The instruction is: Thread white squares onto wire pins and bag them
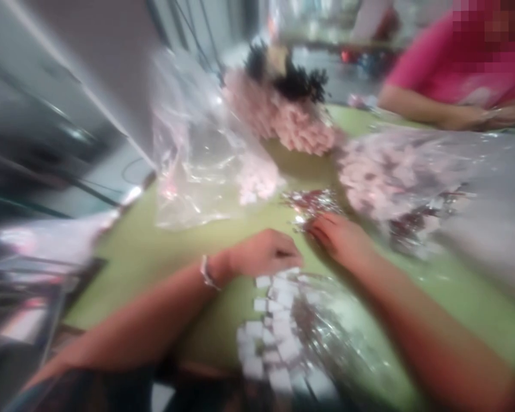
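My left hand (268,250) is curled closed above the table, just beyond a spread of small white tags (278,326); what its fingers hold, if anything, is hidden. Shiny clear packets (335,332) with dark reddish contents lie attached to or beside those tags. Farther forward, my right hand (335,232) reaches to a small pile of silvery and red pieces (311,201). Its fingers are bent together at the pile's near edge, and blur hides what they pinch.
Pale pink pieces partly fill a clear plastic bag (197,171) at the left of the green table (150,240). Pink bundles (300,126) with dark tufts stand behind. More pink pieces (381,171) lie under plastic at right. A person in pink (429,68) sits opposite, hands together.
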`<state>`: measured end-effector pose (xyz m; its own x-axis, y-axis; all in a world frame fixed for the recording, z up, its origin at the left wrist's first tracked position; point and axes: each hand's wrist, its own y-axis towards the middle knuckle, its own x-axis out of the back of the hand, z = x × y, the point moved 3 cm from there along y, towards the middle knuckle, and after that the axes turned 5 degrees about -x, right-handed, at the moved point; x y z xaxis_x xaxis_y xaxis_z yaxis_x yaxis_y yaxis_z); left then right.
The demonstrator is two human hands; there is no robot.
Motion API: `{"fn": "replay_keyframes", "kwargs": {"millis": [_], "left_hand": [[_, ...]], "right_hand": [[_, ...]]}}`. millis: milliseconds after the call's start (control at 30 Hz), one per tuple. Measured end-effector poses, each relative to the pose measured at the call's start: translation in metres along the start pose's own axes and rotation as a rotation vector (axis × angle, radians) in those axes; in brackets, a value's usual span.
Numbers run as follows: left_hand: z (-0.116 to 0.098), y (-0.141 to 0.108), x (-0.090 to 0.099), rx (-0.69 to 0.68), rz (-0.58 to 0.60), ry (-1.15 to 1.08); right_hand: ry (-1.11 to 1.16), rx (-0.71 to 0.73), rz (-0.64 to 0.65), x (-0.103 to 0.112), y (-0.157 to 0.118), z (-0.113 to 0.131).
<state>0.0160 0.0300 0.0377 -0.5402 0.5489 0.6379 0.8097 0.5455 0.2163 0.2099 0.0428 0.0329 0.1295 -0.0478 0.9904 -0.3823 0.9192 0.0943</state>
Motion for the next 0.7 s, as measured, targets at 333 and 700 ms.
{"fn": "replay_keyframes", "kwargs": {"millis": [333, 700], "left_hand": [[0.075, -0.021, 0.071, 0.747, -0.461, 0.667], [0.07, -0.027, 0.067, 0.549, -0.564, 0.569]], "right_hand": [[-0.034, -0.002, 0.071, -0.002, 0.003, 0.004], [0.251, -0.115, -0.093, 0.003, -0.002, 0.002]]}}
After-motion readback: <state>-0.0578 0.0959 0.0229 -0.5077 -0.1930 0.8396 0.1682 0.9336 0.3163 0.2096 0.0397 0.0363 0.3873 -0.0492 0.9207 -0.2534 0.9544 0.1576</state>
